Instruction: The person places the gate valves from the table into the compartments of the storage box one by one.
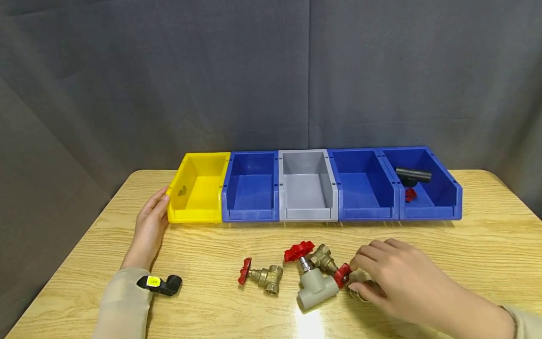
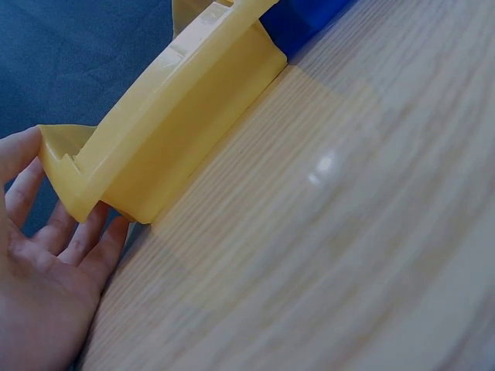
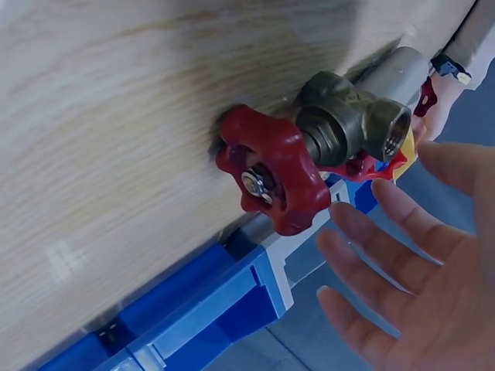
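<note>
My left hand (image 1: pixel 151 223) rests against the left front corner of the yellow bin (image 1: pixel 196 216), its fingers spread along the side wall in the left wrist view. Over the right end of a group of valves is my right hand (image 1: pixel 395 278), fingers loosely bent. Beneath it lies a brass valve (image 3: pixel 332 116) with a red handwheel (image 3: pixel 271 170), largely hidden in the head view. The right wrist view shows a gap between fingers and valve. Beside it are another brass valve (image 1: pixel 323 258) and a grey plastic valve (image 1: pixel 315 287), both with red handwheels.
A third brass valve (image 1: pixel 268 278) lies left of the group. Right of the yellow bin stand a blue bin (image 1: pixel 251 215), a grey bin (image 1: pixel 309 214) and two more blue bins. The rightmost bin (image 1: pixel 432 213) holds a black pipe fitting (image 1: pixel 414 174) and a red handwheel (image 1: pixel 410 194).
</note>
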`<state>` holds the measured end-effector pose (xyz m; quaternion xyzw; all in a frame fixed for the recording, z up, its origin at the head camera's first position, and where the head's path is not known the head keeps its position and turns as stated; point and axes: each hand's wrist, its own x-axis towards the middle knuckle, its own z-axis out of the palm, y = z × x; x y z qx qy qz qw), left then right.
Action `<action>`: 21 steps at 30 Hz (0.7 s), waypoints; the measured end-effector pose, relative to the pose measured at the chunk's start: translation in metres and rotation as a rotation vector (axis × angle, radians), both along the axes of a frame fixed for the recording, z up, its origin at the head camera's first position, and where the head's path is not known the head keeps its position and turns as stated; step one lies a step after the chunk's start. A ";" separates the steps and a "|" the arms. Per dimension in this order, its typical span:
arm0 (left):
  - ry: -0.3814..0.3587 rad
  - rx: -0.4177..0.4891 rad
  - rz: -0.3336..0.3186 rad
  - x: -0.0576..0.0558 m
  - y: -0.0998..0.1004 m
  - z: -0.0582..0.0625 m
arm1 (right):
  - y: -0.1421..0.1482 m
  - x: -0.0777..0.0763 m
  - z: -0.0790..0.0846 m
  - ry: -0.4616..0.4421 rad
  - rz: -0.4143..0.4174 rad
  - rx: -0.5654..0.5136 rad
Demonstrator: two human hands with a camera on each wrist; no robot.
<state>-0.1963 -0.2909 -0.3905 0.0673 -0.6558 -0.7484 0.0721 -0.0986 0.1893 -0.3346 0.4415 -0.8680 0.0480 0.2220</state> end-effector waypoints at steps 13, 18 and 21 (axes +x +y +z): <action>-0.026 -0.037 0.026 0.001 -0.001 0.001 | 0.006 0.004 -0.007 -0.125 -0.008 0.099; -0.021 -0.026 0.017 0.001 -0.001 0.000 | 0.009 0.006 -0.012 -0.187 -0.022 0.159; -0.019 -0.012 0.013 0.001 -0.001 0.000 | 0.011 0.005 -0.016 -0.197 -0.012 0.167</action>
